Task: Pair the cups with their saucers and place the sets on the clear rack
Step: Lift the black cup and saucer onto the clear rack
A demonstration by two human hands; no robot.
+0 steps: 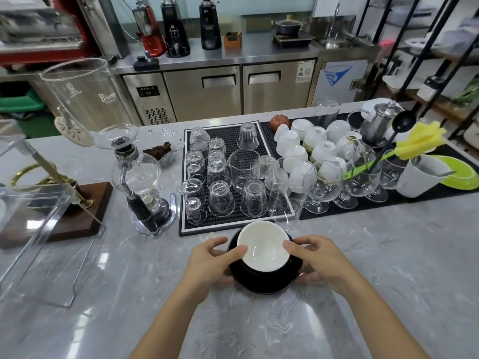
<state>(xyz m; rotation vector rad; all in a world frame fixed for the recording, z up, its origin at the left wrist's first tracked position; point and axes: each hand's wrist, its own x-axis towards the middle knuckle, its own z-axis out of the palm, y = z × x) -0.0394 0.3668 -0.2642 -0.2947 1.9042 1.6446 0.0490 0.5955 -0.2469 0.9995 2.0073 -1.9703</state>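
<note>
A black cup with a white inside [263,246] sits upright on a black saucer [264,281] near the front of the marble counter. My left hand [207,263] grips the saucer's left edge, thumb resting on the cup's rim. My right hand [320,260] holds the saucer's right edge, its thumb also on the rim. The clear rack [33,203] stands at the far left of the counter. Several white cups [311,143] lie upside down on a black mat behind, and a green saucer [464,174] sits at the far right.
A black drip mat [233,136] just behind the cup holds several upturned glasses. Stemmed glasses [321,187] stand to its right. A siphon coffee maker [140,182] and a wooden-based stand [64,213] sit between the mat and the rack. A white mug [420,177] holds a yellow brush.
</note>
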